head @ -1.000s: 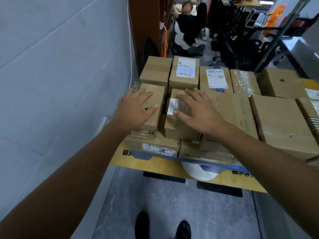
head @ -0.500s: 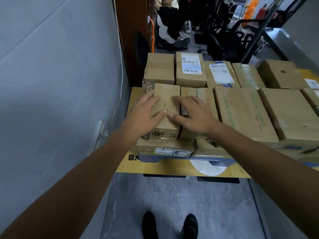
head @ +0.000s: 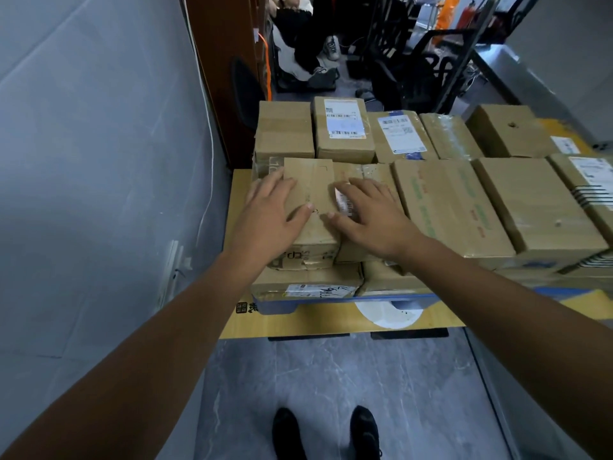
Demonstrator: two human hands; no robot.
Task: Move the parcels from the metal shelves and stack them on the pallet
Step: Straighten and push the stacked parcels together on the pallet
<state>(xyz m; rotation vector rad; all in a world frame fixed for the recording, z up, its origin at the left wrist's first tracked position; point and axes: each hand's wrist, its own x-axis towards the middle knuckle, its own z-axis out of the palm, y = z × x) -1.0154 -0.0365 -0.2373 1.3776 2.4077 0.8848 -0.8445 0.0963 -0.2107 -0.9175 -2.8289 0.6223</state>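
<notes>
Cardboard parcels (head: 441, 207): brown boxes packed edge to edge in rows, two layers deep at the near edge; several carry white labels.
Left grip (head: 268, 220): my fingers are spread and flat, palm down on the narrow parcel (head: 313, 184) at the stack's near-left corner.
Right grip (head: 374, 217): likewise spread and flat, resting on the neighbouring parcel (head: 374, 171), which touches the narrow one; my two thumb tips are near each other but apart.
Pallet (head: 331, 302): its blue edge shows beneath the lowest parcels.
Yellow sheet (head: 298, 327): lies under the pallet and juts toward me, with black blocks below its near edge.
Floor (head: 331, 386): grey veined tiles; my black shoes (head: 288, 433) stand near the sheet.
Wall (head: 83, 161): plain grey on my left, with a white cable (head: 206, 161) running down it.
Brown panel (head: 219, 61): upright at the wall's far end.
Background: black chairs (head: 414, 68) and a seated person (head: 298, 31) beyond the stack.
</notes>
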